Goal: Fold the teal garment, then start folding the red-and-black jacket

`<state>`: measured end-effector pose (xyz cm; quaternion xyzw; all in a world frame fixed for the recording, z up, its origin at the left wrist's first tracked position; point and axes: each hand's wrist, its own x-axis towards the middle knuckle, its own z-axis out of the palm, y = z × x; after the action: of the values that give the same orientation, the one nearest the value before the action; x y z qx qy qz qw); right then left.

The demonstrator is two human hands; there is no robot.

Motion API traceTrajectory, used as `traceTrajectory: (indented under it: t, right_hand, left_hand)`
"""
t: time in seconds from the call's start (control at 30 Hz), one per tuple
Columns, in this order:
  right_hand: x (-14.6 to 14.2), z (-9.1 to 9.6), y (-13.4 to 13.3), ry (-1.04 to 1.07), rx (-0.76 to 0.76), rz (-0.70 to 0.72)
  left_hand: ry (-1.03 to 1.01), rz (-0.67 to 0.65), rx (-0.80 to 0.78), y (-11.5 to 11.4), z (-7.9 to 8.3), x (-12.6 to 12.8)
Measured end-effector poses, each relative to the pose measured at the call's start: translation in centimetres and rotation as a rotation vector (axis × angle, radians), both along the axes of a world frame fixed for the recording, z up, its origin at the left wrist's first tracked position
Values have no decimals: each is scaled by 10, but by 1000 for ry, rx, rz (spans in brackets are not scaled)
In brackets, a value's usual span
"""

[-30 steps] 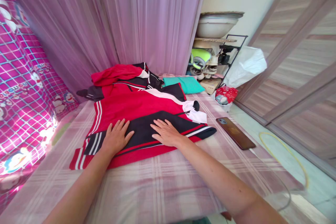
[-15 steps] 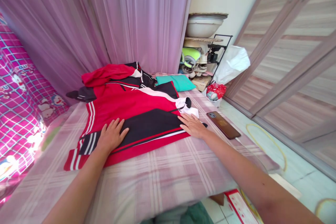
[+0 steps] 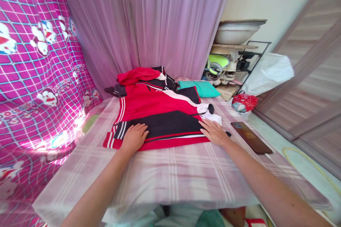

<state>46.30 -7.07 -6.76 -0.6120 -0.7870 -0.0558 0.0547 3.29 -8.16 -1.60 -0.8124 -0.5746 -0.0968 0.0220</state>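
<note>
A red jacket (image 3: 160, 108) with a black band and white stripes lies flat on the plaid-covered table (image 3: 173, 173). My left hand (image 3: 134, 137) rests palm down on the jacket's near left part, fingers together and extended. My right hand (image 3: 215, 133) lies flat on the jacket's near right end, beside the white collar (image 3: 213, 117), fingers stretched out. Neither hand holds anything. More red and black clothes (image 3: 141, 78) are piled behind the jacket.
A dark phone (image 3: 251, 142) lies on the table right of my right hand. A teal folded cloth (image 3: 201, 88) sits at the back. A shoe rack with a basin (image 3: 234, 55), a white bag (image 3: 269, 72) and a red bag (image 3: 243, 102) stand at right. Pink cartoon fabric (image 3: 34, 78) hangs left.
My right hand slid from the black band's middle out to the jacket's right end near the collar. My left hand stayed on the left part. The camera swung left.
</note>
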Motion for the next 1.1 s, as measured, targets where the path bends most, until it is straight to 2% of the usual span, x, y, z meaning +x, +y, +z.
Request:
traceTrajectory:
  t: [0.07,0.13,0.23,0.3,0.4,0.57,0.73,0.87,0.97,1.03,1.1]
  right_hand:
    - [0,-1,0,3,23,0]
    - [-1,-1,-1,2,28,-3]
    - [-1,0,-2,4,35,6]
    - [-2,1,-2,9,45,18]
    - [-3,3,-3,10,39,4]
    - [-6,5,-4,20,31,-6]
    - [-6,5,-5,47,25,-17]
    - [-8,5,-6,60,20,-11]
    - [-10,10,-7,55,1,-15]
    - [-14,17,-8,47,-29,-38]
    - [-24,28,-9,41,-37,-76]
  left_hand:
    - [16,40,59,3,13,-16]
    - [59,158,101,8,28,-35]
    - [154,385,-41,17,43,-62]
    - [161,459,-164,22,48,-73]
    - [114,479,-198,27,51,-74]
    - [-12,525,-64,35,57,-61]
    - [52,530,-163,41,55,-63]
    - [98,469,-39,36,52,-57]
    - [99,264,63,30,45,-37]
    - [103,98,60,26,35,-20]
    - [129,25,28,22,21,-7]
